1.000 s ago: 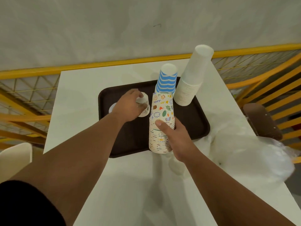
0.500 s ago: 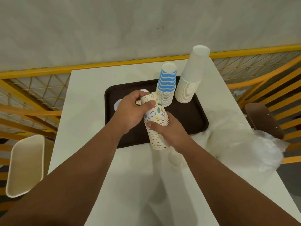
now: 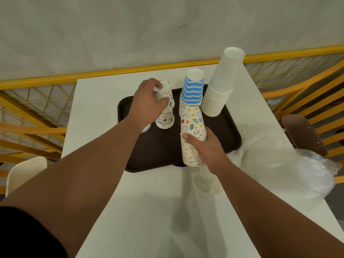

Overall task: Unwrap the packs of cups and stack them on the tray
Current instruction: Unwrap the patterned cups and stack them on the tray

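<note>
**cupguy:** ok how many stacks, counted?

**trayfan:** Four stacks of cups, all upside down, bases up, long axis roughly vertical. On the dark brown tray (image 3: pixel 229 131): a plain white stack (image 3: pixel 220 86) at the far right corner, leaning a bit right, and a blue-and-white wavy striped stack (image 3: pixel 192 88) just beside it on the left. Then two doodle-print ones, white with little clouds, hearts, leaves and rainbows.

**cupguy:** and the hands?

**trayfan:** Left hand (image 3: pixel 147 105) has fingers curled over the top of the short doodle stack (image 3: pixel 165 116), near the tray's far left part; can't tell if its rim is touching the tray. Right hand (image 3: pixel 206 148) grips the tall doodle stack (image 3: pixel 192 135) around its lower half, thumb across the front, at the tray's near edge, just in front of the striped one.

**cupguy:** anything else?

**trayfan:** One heap of crumpled clear plastic wrap (image 3: pixel 283 161) at the right edge of the white tabletop (image 3: pixel 149 211).
</note>
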Motion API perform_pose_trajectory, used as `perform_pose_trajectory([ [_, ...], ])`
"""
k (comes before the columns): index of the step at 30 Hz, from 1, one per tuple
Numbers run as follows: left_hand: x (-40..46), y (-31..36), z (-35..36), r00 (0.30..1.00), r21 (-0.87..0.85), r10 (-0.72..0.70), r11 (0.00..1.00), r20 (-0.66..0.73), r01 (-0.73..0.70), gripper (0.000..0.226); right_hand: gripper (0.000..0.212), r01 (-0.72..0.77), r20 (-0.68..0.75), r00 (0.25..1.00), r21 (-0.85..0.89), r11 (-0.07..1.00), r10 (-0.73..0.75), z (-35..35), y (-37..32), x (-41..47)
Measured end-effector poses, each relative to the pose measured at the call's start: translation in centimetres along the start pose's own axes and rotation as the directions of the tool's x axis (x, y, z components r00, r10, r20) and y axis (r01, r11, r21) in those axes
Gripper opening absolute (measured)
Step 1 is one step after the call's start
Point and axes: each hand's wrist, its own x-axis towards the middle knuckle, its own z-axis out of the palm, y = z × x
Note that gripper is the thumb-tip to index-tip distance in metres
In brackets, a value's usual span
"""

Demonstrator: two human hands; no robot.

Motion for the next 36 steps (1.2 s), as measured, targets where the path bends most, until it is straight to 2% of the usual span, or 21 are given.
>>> perform_pose_trajectory([
  [2, 0.1, -0.7, 0.9, 0.999, 0.053, 0.004, 0.999, 0.052, -0.006, 0.036, 0.055, -0.003, 0.001, 1.000, 0.014, 1.000, 0.003, -0.1, 0.3, 0.1],
  [7, -0.4, -2.3, 2.5, 0.983, 0.168, -0.087, 0.984, 0.165, 0.059, 0.036, 0.047, -0.018, 0.010, 1.000, 0.069, 0.997, 0.017, -0.2, 0.6, 0.1],
  [12, -0.8, -3.3, 2.6, 0.965, 0.243, -0.141, 0.966, 0.220, 0.085, 0.037, 0.035, -0.012, 0.057, 0.998, 0.103, 0.995, 0.006, 0.0, 0.1, 0.2],
  [15, -1.2, -2.5, 1.7, 0.964, 0.271, -0.129, 0.961, 0.233, 0.064, 0.041, 0.038, -0.012, 0.071, 0.997, 0.106, 0.994, 0.004, 0.2, -0.1, 0.0],
  [17, -1.8, -1.0, 0.9, 0.984, 0.164, -0.117, 0.982, 0.131, 0.095, 0.036, 0.040, -0.009, 0.077, 0.997, 0.095, 0.995, 0.002, 0.2, -0.1, -0.1],
  [19, -2.8, 1.1, 0.0, 0.986, -0.112, -0.142, 0.982, 0.088, 0.152, 0.027, 0.044, -0.007, 0.110, 0.994, 0.085, 0.996, -0.002, 0.2, -0.2, -0.4],
  [21, -4.2, 2.9, -0.5, 0.950, -0.369, -0.161, 0.893, 0.269, 0.256, 0.031, 0.056, -0.008, 0.169, 0.986, 0.085, 0.996, -0.006, 0.2, -0.5, -0.6],
  [22, -4.8, 3.4, -0.5, 0.918, -0.419, -0.160, 0.852, 0.362, 0.314, 0.038, 0.060, -0.003, 0.196, 0.980, 0.079, 0.997, -0.013, 0.2, -0.7, -0.7],
  [24, -5.6, 3.8, -0.4, 0.895, -0.426, -0.176, 0.831, 0.410, 0.359, 0.044, 0.063, 0.025, 0.230, 0.973, 0.050, 0.998, -0.035, 0.2, -1.0, -0.9],
  [29, -6.5, 4.4, -0.3, 0.908, -0.407, -0.265, 0.828, 0.324, 0.386, 0.027, 0.057, 0.096, 0.235, 0.969, -0.071, 0.993, -0.077, 0.3, -1.0, -1.1],
  [32, -6.6, 4.6, 0.0, 0.923, -0.374, -0.278, 0.852, 0.267, 0.365, 0.025, 0.056, 0.136, 0.198, 0.975, -0.164, 0.977, -0.103, 0.4, -0.9, -0.9],
  [36, -6.4, 4.5, 0.3, 0.927, -0.353, -0.268, 0.868, 0.262, 0.351, 0.027, 0.057, 0.161, 0.139, 0.981, -0.194, 0.968, -0.136, 0.4, -0.7, -0.7],
])
